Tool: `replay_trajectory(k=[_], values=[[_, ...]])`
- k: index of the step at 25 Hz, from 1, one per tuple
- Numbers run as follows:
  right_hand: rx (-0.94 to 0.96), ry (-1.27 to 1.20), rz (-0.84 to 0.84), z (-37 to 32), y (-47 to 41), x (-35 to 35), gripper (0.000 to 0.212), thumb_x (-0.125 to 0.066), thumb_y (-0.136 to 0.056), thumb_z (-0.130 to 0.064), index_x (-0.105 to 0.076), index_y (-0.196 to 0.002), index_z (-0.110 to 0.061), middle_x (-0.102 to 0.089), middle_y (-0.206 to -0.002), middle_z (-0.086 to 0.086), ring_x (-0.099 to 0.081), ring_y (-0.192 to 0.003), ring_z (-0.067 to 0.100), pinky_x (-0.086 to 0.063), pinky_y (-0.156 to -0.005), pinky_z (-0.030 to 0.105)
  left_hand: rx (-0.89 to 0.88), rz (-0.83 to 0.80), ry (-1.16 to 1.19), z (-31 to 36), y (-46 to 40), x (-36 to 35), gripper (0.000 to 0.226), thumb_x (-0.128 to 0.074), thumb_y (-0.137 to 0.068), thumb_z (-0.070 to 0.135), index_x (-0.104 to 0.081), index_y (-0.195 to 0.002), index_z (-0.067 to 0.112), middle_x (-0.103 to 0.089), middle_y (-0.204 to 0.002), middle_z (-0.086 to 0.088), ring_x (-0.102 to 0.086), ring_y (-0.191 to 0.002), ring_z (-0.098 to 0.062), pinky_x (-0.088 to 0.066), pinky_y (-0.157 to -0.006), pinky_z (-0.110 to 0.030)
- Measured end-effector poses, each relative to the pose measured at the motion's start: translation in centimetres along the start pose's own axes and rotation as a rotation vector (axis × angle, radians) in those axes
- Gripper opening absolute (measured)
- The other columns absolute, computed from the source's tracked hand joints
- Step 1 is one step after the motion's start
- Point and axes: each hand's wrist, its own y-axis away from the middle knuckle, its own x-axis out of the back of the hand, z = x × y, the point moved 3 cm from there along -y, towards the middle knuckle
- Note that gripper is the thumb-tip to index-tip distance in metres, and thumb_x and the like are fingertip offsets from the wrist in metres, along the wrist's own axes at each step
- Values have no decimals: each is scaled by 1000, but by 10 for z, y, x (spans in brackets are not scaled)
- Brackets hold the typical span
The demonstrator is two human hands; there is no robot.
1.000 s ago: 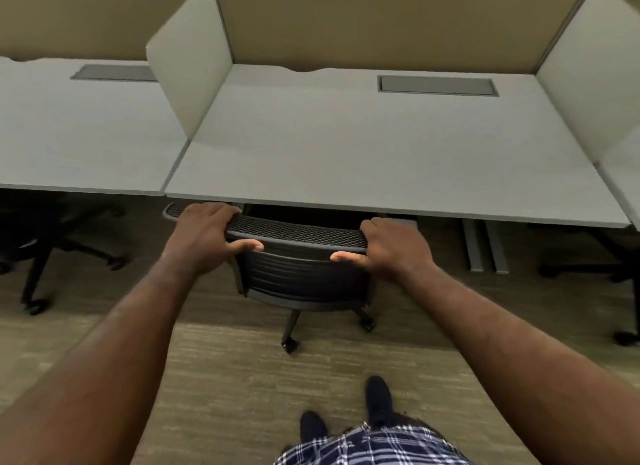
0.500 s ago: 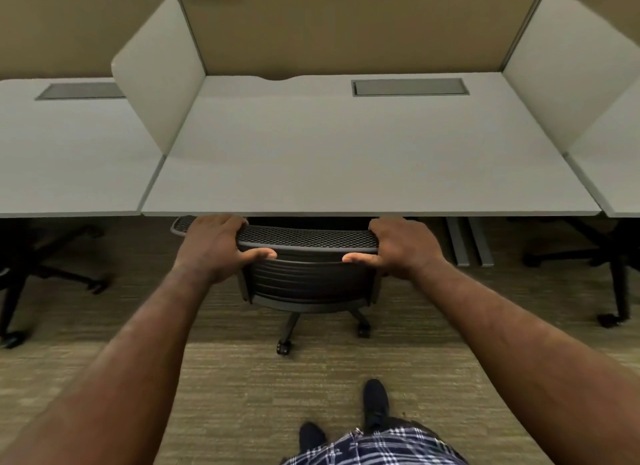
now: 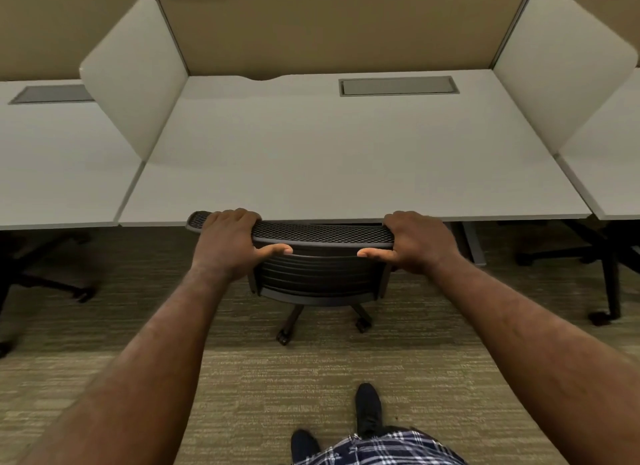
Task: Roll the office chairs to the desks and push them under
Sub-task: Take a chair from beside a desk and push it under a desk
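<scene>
Both hands grip the top edge of the chair (image 3: 320,274) back: my left hand (image 3: 228,244) near its left end, my right hand (image 3: 417,243) at its right end, fingers curled over the mesh rim and thumbs pressed along the back. Compared with a second ago, the backrest now sits right at the front edge of the desk (image 3: 329,159), with the seat hidden beneath it. Two casters show on the carpet (image 3: 311,388) in front of my shoes (image 3: 369,409).
</scene>
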Motion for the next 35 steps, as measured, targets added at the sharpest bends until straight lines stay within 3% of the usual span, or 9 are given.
replay_trajectory(k=[7, 15, 25, 35], values=[[-1, 38, 31, 57, -14, 4, 87, -7, -62, -100, -45, -84, -24, -52, -81, -3, -48, -71, 18, -35, -59, 32, 11, 25, 36, 44, -36, -4, 107, -18, -63, 102, -61, -111, 17, -63, -106, -4, -55, -102, -24, -37, -97, -44], [15, 74, 67, 100, -23, 1, 99, -4, -64, -98, -57, -91, -18, -60, -85, 1, -53, -70, 22, -32, -56, 30, 17, 56, 36, 73, -63, -11, 104, -19, -67, 99, -61, -112, 16, -63, -106, -6, -54, -101, -26, -38, -94, -45], [66, 94, 136, 133, -30, 3, 99, -13, -68, -95, -62, -93, -14, -63, -86, 4, -57, -70, 27, -33, -56, 30, 32, 117, 20, 98, -78, -16, 102, -20, -69, 98, -64, -108, 15, -64, -101, -6, -56, -97, -28, -38, -90, -45], [20, 54, 187, 124, -17, 2, 98, -15, -70, -95, -64, -93, -14, -64, -85, 6, -60, -72, 31, -41, -56, 32, 70, 112, 49, 102, -65, -13, 106, -25, -69, 97, -55, -128, 14, -56, -126, -7, -46, -119, -27, -31, -105, -46]])
